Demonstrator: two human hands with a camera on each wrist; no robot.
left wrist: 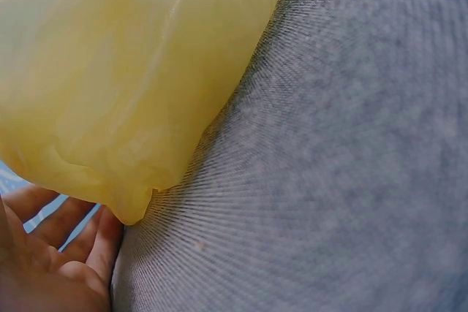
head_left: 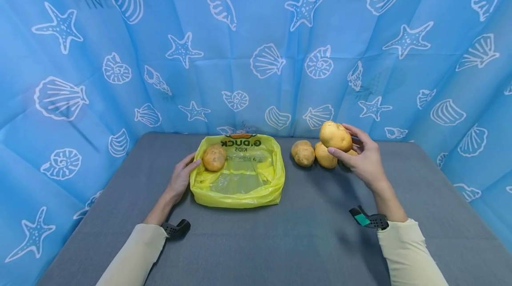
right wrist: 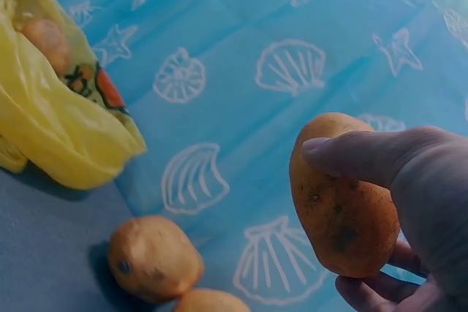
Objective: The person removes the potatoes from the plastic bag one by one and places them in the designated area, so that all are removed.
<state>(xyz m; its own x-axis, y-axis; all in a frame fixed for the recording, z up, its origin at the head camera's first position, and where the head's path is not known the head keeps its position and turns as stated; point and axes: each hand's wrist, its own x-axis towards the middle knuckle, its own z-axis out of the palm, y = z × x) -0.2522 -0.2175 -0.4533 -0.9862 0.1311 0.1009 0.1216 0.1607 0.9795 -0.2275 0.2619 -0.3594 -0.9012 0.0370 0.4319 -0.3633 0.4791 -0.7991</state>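
Observation:
My right hand (head_left: pixel 364 157) grips a potato (head_left: pixel 335 136) between thumb and fingers, raised above the table. The same potato (right wrist: pixel 344 195) fills the grip in the right wrist view, with the thumb across its face. An open yellow plastic bag (head_left: pixel 240 200) sits left of centre, with one potato (head_left: pixel 214 157) inside at its left. My left hand (head_left: pixel 180 179) touches the bag's left side, its fingers extended. In the left wrist view these fingers (left wrist: pixel 62 221) are spread beside the bag's bulging wall (left wrist: pixel 131 85).
On the table's back right lie a potato (head_left: pixel 302 153), a second potato (head_left: pixel 325 156) against it, and another partly hidden behind my right hand. A blue shell-patterned curtain (head_left: pixel 240 77) hangs behind the grey table (head_left: pixel 256 250).

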